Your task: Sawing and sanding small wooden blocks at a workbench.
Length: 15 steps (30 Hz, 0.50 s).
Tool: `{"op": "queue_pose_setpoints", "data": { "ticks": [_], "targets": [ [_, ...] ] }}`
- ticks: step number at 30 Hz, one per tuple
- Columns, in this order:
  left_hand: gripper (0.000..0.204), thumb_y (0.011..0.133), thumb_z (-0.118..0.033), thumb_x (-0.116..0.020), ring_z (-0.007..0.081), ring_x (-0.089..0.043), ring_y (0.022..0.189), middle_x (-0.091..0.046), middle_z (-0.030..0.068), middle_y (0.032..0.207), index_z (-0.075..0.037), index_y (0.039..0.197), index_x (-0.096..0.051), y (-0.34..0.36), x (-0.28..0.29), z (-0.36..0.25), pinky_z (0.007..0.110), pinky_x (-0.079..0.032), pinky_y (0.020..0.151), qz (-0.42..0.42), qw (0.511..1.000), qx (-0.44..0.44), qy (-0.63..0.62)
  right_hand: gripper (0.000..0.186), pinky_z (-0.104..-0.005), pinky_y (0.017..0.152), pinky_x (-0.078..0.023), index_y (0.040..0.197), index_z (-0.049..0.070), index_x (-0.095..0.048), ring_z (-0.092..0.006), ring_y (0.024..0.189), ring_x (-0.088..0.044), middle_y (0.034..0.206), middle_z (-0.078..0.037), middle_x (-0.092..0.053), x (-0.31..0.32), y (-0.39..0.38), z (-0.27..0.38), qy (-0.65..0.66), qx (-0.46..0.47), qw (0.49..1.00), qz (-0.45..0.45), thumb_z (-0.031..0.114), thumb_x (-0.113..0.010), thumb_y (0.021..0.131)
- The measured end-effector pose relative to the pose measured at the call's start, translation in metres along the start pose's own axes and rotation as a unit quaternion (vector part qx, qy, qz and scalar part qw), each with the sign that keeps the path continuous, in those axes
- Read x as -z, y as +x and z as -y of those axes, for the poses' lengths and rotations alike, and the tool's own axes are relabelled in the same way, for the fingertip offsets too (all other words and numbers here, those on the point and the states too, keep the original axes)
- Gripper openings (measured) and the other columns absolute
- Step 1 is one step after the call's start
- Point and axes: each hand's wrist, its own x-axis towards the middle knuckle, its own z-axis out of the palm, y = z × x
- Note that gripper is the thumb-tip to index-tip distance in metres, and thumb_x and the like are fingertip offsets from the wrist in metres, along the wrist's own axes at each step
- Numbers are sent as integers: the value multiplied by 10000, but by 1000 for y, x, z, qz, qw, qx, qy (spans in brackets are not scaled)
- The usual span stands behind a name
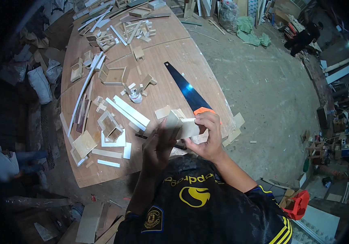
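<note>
Near the front of the wooden table point(195, 49), my left hand point(157, 148) is wrapped round an upright pale wooden board point(170, 122). My right hand point(207, 138) grips a squarish pale wooden piece point(188, 128) held against that board's right side. A handsaw point(185, 89) with a dark blade and orange handle lies just beyond my hands. White strips point(127, 112), a small open wooden box point(110, 126) and a dark thin object point(141, 136) lie to the left of my hands.
More small wooden assemblies point(112, 75) and a white jar point(136, 95) sit farther back. A person in dark clothes point(302, 38) is at the upper right, another in pale top point(6, 162) at the left edge. Timber offcuts point(341, 138) and a red object point(298, 203) lie around the floor.
</note>
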Motion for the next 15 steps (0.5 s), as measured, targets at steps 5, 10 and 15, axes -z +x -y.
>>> {"op": "queue_pose_setpoints", "data": {
  "ticks": [5,10,15],
  "targets": [
    [461,884,-48,-637,280,-649,1023,-637,205,1110,33,1319,-508,-1,-12,-10,361,-517,840,1,999,-31,21,632,-403,906,-420,1142,74,-519,-313,1054,-531,1138,-136,-547,18,5,5,-22,35,999,-5,79,-825,589],
    [455,903,-48,-631,235,-630,1052,-626,186,1138,36,1329,-494,-1,-21,-18,342,-510,850,-2,999,-27,-29,652,-401,861,-448,1144,79,-518,-321,1005,-566,1125,-142,-573,33,8,2,-6,48,999,-10,103,-858,588],
    [477,941,-116,-614,185,-583,1111,-607,144,1223,6,1378,-466,-6,-32,-21,312,-478,904,24,992,91,-86,666,-389,782,-482,1192,86,-523,-316,874,-625,955,-113,-638,59,5,7,47,-132,987,75,161,-871,628]
  ]
}}
